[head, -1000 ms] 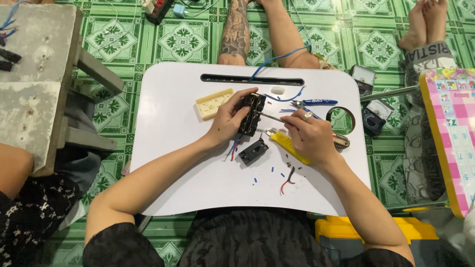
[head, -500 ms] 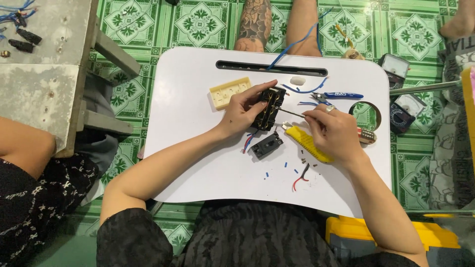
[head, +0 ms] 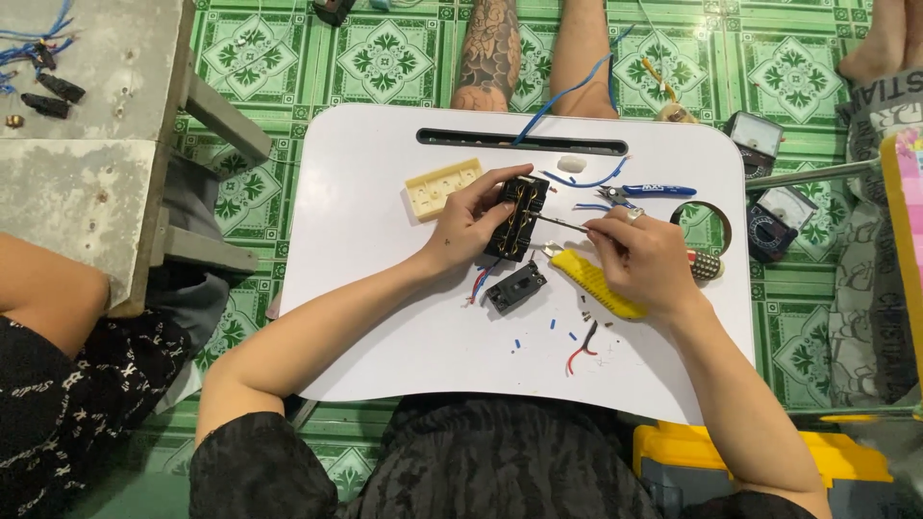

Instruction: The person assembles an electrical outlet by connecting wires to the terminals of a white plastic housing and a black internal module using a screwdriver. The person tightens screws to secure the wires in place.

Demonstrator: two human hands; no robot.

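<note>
The left hand [head: 471, 223] grips a black rectangular plastic socket block [head: 517, 218] with brass contacts, held just above the middle of the white lap-desk counter [head: 365, 288]. The right hand [head: 642, 258] pinches a thin metal screwdriver shaft [head: 561, 224], its tip touching the block's right edge. A yellow plastic handle [head: 591, 282] lies under that hand, a small black plastic housing [head: 516, 286] just below the block, and a cream plastic faceplate [head: 441, 187] to its left.

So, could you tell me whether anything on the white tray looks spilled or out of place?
Yes: small blue and red wire offcuts and tiny screws lie scattered loose on the white tray, below the black socket block that the left hand holds. A blue wire trails off the far edge.
</note>
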